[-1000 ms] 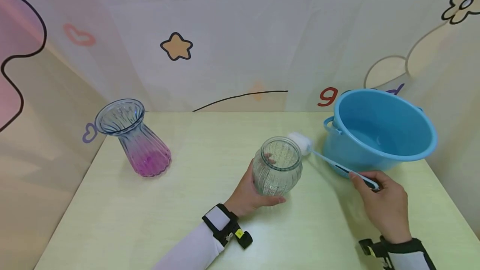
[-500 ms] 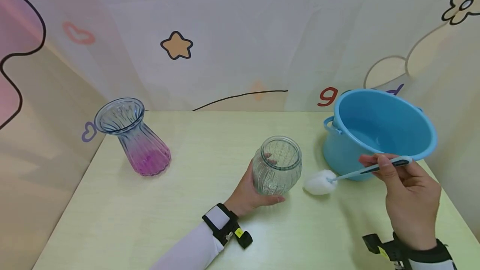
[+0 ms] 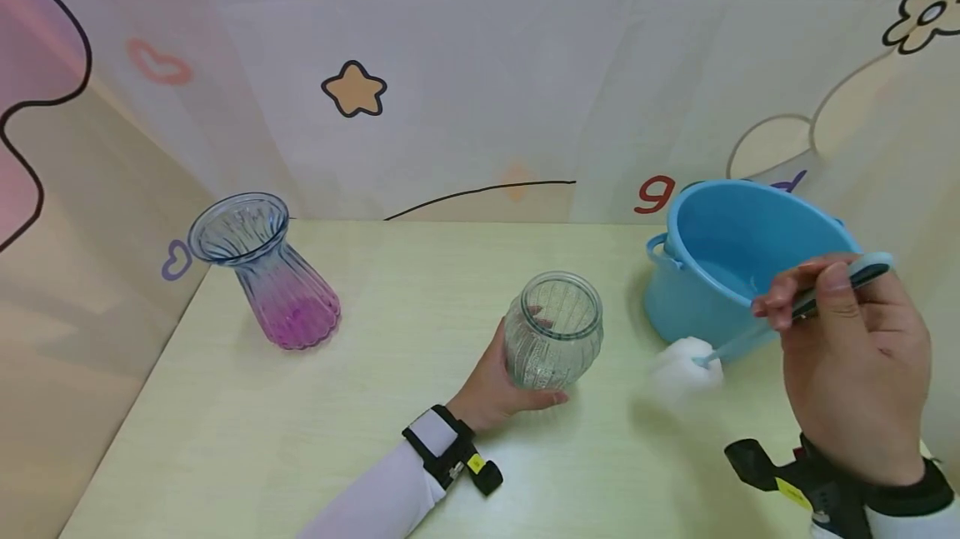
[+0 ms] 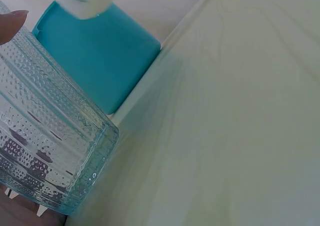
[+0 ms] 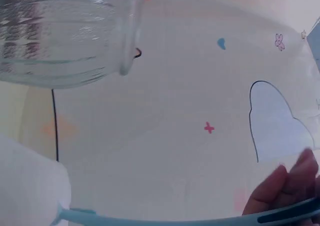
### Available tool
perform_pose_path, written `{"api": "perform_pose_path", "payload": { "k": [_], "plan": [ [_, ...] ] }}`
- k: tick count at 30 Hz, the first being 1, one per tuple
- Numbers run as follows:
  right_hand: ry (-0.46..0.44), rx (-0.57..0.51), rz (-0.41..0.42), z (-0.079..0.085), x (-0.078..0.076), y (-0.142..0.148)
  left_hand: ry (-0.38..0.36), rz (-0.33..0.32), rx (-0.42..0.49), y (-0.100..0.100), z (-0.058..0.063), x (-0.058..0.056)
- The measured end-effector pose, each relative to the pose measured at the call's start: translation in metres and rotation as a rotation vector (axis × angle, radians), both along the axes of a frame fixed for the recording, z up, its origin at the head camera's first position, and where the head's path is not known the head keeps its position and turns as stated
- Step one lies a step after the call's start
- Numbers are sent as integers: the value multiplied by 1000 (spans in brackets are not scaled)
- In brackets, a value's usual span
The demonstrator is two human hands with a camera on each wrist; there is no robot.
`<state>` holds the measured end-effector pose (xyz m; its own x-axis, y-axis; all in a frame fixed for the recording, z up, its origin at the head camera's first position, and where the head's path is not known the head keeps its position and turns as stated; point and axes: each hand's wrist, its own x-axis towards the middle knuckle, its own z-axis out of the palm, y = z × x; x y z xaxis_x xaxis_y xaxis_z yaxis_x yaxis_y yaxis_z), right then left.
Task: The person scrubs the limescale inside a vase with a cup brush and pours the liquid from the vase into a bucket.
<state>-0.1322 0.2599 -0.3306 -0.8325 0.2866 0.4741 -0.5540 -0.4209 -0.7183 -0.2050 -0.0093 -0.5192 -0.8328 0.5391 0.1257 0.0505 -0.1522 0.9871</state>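
One brush (image 3: 686, 366) moved right, one jar (image 3: 555, 347) held, two hands (image 3: 858, 356) (image 3: 492, 393)

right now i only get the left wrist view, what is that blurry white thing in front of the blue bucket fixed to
Observer: The white head is on a light blue handle held by the right hand.
Operator: ok and the glass one, is it covered, its mouth is out of my frame
Observer: No, the head view shows the glass jar open at the top, with no lid on.
Operator: anything else standing around that i can't see
Observer: Yes, a blue-and-pink vase on the table, left of the jar in the head view.
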Motion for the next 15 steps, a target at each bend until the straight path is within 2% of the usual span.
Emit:
{"api": "perform_pose_path", "payload": {
  "k": [3,9,11,15],
  "plan": [
    [72,-53,115,13,-2,-1,-6,-1,-1,-1,1,0],
    [242,-85,431,36,-11,-1,-23,6,-6,0,3,1],
    [280,-127,485,44,-12,-5,-26,5,-10,0,3,1],
    [328,-135,515,55,-10,-13,-25,-6,-5,0,2,1]
  ]
}}
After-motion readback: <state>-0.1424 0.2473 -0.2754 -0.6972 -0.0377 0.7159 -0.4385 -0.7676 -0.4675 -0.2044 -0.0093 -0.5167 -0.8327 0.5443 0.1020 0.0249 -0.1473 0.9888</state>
